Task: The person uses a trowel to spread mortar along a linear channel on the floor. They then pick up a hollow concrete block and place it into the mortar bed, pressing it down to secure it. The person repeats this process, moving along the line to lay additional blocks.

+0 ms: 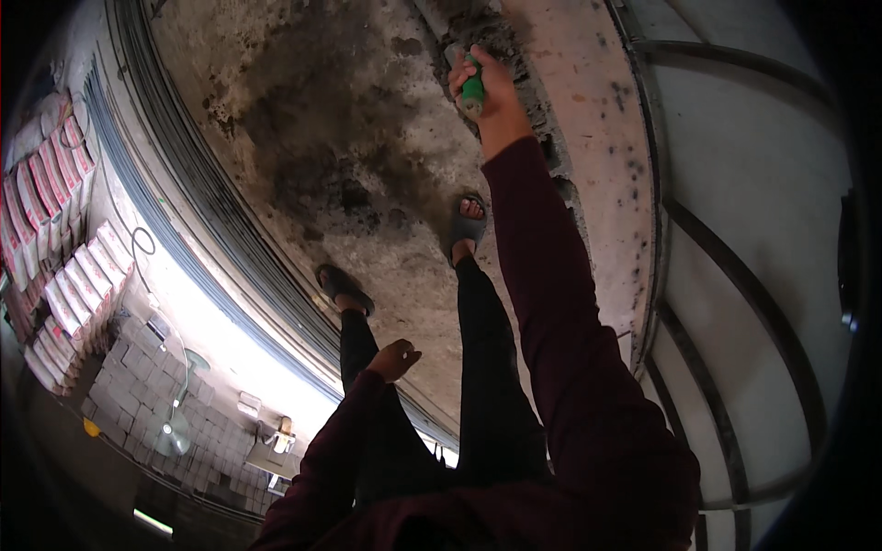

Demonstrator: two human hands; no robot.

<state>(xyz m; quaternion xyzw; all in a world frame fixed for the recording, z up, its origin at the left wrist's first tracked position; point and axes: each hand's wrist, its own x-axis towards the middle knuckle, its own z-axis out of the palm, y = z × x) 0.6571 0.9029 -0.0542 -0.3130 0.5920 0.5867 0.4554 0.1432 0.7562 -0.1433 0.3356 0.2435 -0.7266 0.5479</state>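
Observation:
Stretched far forward, my right hand (485, 81) is wrapped round the green handle (472, 92) of a tool. Its working end, beyond my fingers, is too unclear to make out. Beneath it runs a strip of dark, crumbly wet mortar (514, 46) along the edge of a pale pinkish slab. My left hand (393, 360) hangs low beside my left leg, fingers curled in, and nothing shows in it. The grey concrete floor (404, 294) between the two hands has a large dark wet stain (340, 138).
My sandalled feet (467, 220) stand on the concrete. Long dark rails (184, 138) curve along the left side. Past them are stacked red and white sacks (55, 184) and piled grey blocks (138, 376). On the right, a pale panel wall with dark ribs (753, 285) rises beside the slab (602, 184).

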